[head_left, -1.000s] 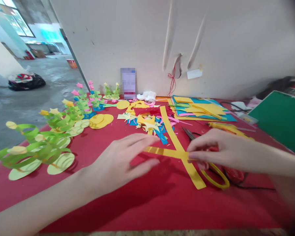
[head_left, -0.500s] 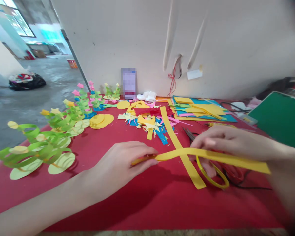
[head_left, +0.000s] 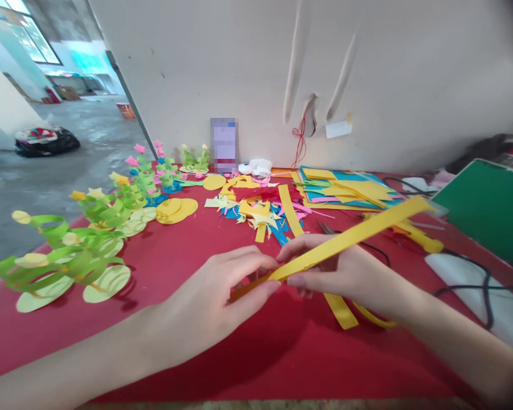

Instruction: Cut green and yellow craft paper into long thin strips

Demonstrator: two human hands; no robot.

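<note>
My left hand pinches one end of a yellow paper strip between thumb and fingers. From there the strip slants up to the right, its far end free in the air. Close beside, my right hand has its thumb and fingers closed around the strip near my left fingertips. Beneath my right hand a second yellow strip lies on the red table. Yellow-handled scissors rest there too, mostly hidden by that hand, with part of a handle and the blade tips showing.
Curled green paper plants on round bases line the left side, beside yellow paper discs. Colourful paper scraps lie mid-table. Paper sheets are stacked at the back. A yellow glue gun and dark cord are at right.
My right hand has let go of the scissors and moved left to the strip by my left fingertips. The strip's free end has swung upward. My left hand stays nearly still.
</note>
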